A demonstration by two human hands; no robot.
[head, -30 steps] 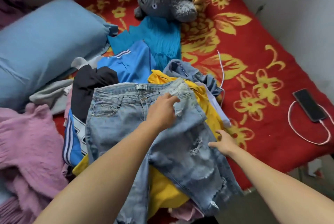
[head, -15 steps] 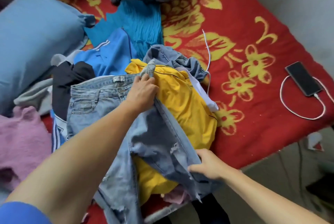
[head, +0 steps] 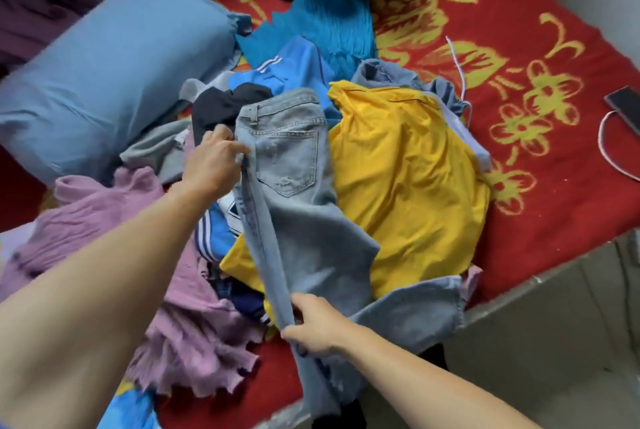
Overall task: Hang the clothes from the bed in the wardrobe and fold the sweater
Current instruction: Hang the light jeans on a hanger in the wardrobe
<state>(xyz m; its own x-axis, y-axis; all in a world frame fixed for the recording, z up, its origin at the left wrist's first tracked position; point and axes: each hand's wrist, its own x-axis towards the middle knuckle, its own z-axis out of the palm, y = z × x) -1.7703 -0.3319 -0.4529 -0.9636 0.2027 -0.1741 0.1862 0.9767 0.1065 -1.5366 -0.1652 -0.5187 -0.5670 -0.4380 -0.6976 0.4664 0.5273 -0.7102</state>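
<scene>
A pair of light-blue jeans [head: 291, 186], folded lengthwise with a back pocket facing up, lies on a heap of clothes on a red flowered bed [head: 554, 30]. The waistband points away from the person and the legs run down over the near edge. The left hand [head: 216, 165] pinches the side seam below the waistband; the right hand [head: 313, 324] grips the folded leg. A yellow shirt [head: 408, 179] lies underneath on the right, and a pink sweater [head: 104, 220] on the left.

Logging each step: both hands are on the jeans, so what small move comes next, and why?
Probably lift the faded light-blue denim jeans off the yellow cloth shirt: the left hand grips them near the waist, the right hand grips the leg.
</scene>
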